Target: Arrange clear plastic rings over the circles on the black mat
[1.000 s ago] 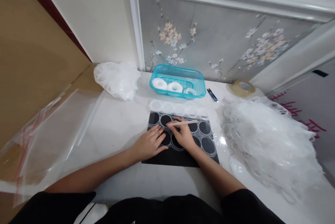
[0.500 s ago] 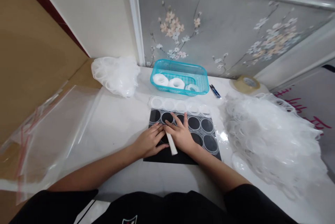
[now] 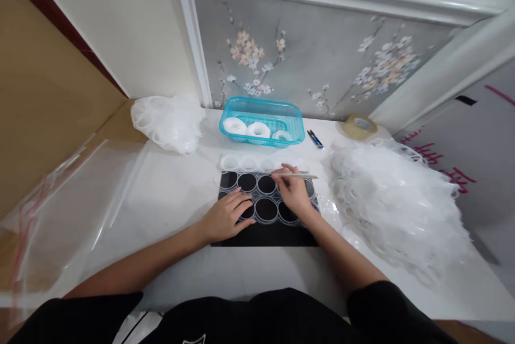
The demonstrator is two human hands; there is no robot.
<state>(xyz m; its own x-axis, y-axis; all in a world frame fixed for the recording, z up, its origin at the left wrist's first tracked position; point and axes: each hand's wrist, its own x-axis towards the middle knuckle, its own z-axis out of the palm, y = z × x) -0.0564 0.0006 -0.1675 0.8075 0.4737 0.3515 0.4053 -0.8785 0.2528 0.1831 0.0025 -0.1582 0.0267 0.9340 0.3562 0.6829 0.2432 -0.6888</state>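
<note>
A black sheet (image 3: 257, 235) lies on the white table, and over it rest rows of clear rings (image 3: 266, 210) joined in a film. My left hand (image 3: 227, 215) lies flat with fingers spread on the left side of the rings. In my right hand (image 3: 295, 194) is a thin, pale flat stick (image 3: 301, 176), pinched and pointing right above the upper row. Behind the black sheet runs a row of white translucent rings (image 3: 248, 162), partly hidden by my right hand.
A blue plastic basket (image 3: 263, 105) holds several white rolls. Thread snips (image 3: 316, 139) and a roll of clear tape (image 3: 360, 126) lie to its right. Heaps of clear ring scraps stand at right (image 3: 398, 210) and left (image 3: 169, 124). Clear plastic bags (image 3: 76, 210) lie at far left.
My right hand has moved right and away from my left, lifting the stick and turning it from pointing toward me to pointing right. The camera view has shifted slightly.
</note>
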